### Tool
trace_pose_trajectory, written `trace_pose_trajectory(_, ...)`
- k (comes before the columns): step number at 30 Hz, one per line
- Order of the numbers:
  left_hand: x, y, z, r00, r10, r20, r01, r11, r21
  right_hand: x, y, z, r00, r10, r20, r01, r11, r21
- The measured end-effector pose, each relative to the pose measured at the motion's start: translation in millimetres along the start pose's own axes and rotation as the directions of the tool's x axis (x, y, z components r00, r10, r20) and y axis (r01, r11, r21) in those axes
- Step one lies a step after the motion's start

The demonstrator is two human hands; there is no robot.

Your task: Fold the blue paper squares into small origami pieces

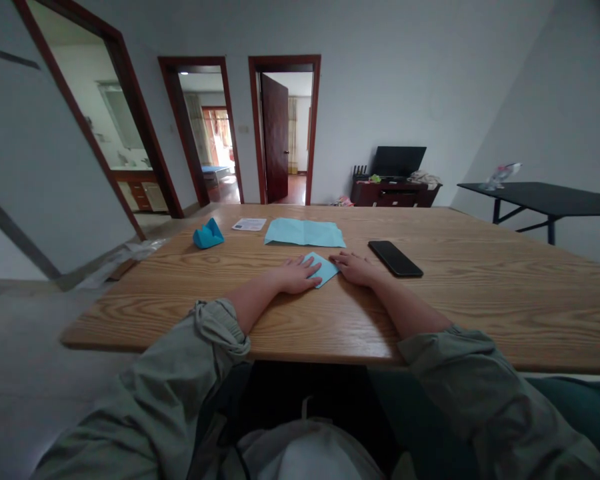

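Note:
A small folded piece of light blue paper (325, 270) lies on the wooden table (300, 327) between my hands. My left hand (299, 275) rests flat on its left side with the fingers stretched out and a little apart. On the right, my right hand (354, 268) has its extended fingertips on the paper's right corner. Parts of the paper are hidden under both hands. Just beyond them lies a larger creased sheet of light blue paper (305, 232). A folded paper shape (209, 234) in deeper blue stands at the far left.
A black phone (395, 259) lies right of my right hand. Near the far edge is a small white printed card (249, 225). Beyond the table are a TV cabinet (395, 195) with a television (399, 161), and a black table (540, 198) at the right.

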State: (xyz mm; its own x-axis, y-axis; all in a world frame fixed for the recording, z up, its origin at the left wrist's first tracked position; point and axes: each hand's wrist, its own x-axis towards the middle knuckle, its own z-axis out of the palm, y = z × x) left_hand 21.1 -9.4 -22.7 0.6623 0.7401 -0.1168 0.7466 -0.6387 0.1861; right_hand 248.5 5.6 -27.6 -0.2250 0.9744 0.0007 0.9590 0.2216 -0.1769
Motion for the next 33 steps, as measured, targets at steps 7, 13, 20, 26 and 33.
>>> trace_pose_trajectory(7, -10, -8, -11.7, 0.999, -0.036, 0.003, 0.036, 0.999, 0.0, 0, -2, -2, 1.0, -0.005, 0.02, 0.006, 0.999, -0.046)
trace_pose_trajectory(13, -19, -17, -20.2, 0.999, 0.031, -0.017, -0.032, 0.998, -0.063, -1, -3, -2, 1.0, -0.011, 0.016, 0.012, 0.999, -0.034)
trace_pose_trajectory(20, -18, -11, -16.7, 0.981, 0.154, -0.115, -0.159, 0.986, -0.039, 1, 1, 2, 0.99, -0.107, -0.091, 0.111, 0.993, 0.039)
trace_pose_trajectory(26, -18, -12, -19.3, 0.977, 0.133, -0.164, -0.143, 0.988, -0.052, -4, -5, -7, 0.968, -0.238, -0.077, 0.248, 0.948, 0.198)
trace_pose_trajectory(33, -16, -13, -20.3, 0.968, 0.126, -0.219, -0.138, 0.99, -0.041, -20, -21, -15, 0.934, -0.349, -0.072, 0.356, 0.911, 0.207)
